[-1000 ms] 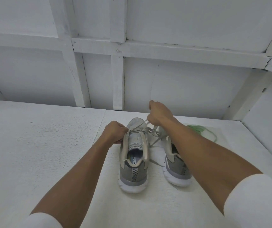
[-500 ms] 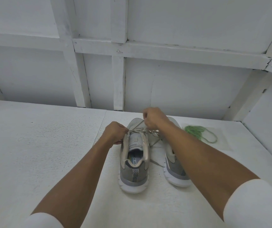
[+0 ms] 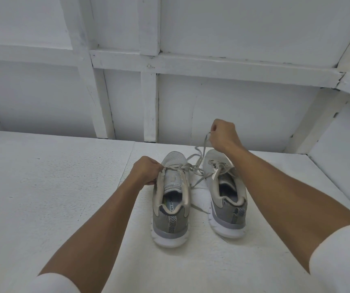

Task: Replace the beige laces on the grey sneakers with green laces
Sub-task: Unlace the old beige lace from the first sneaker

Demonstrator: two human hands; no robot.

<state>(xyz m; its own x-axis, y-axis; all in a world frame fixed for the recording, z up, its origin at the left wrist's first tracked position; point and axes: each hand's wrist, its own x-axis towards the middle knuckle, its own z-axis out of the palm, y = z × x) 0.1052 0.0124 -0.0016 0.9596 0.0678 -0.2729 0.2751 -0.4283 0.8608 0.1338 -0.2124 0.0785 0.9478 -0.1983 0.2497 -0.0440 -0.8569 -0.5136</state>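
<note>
**Q:** Where is the flat beige fabric lace (image 3: 203,149), and what has changed?

**A:** It is threaded across the left-hand grey mesh sneaker with a white sole (image 3: 171,220). That shoe stands heel toward the viewer on the white textured table (image 3: 43,197). Half a second ago the right hand was low, at the lace crossings. It is now raised beyond the toe and to the right, and one strand runs from the eyelets up to it. A crossing appears to be pulling free, so unlacing is under way but far from finished. The second grey sneaker (image 3: 228,218), just beside the first, is laced, with its ends loose. The green laces are not in view.

**Q:** How are the hands posed?

**A:** Right hand (image 3: 222,135): wrist lifted, fingers curled, pinching the strand's upper end. Left hand (image 3: 146,172): fingers closed on the first sneaker's left eyelet edge at the top crossing, seemingly bracing it against the pull. Whether it also holds the lace cannot be told.
</note>
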